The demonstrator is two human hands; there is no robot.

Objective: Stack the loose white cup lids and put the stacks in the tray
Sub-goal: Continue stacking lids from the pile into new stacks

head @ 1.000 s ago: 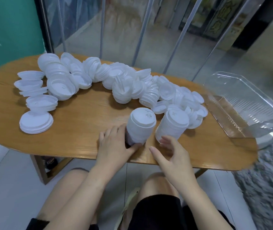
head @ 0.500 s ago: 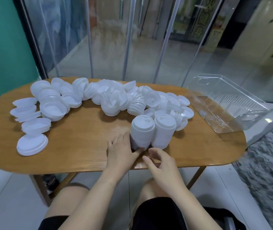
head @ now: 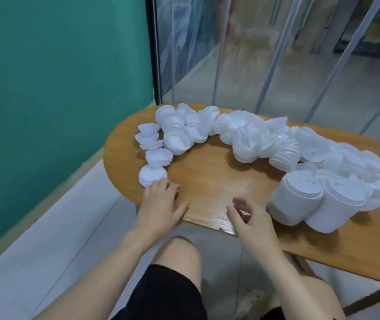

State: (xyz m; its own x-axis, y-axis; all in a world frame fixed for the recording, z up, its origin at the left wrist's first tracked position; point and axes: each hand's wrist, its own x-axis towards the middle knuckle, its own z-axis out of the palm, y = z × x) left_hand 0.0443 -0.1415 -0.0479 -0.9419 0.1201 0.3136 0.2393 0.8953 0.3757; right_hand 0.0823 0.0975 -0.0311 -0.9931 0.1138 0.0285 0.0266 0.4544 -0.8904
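Left hand (head: 161,199), fingers spread and holding nothing, reaches the nearest short lid stack (head: 152,177) on the surface (head: 207,176); right hand (head: 249,218) hangs loosely curled, empty (probably to steady the two tall stacks (head: 299,199) beside it).

No words or numbers readable anywhere here. The top lids of the two tall lid stacks (head: 295,199) carry faint raised marks, too blurred to make out as letters or signs.
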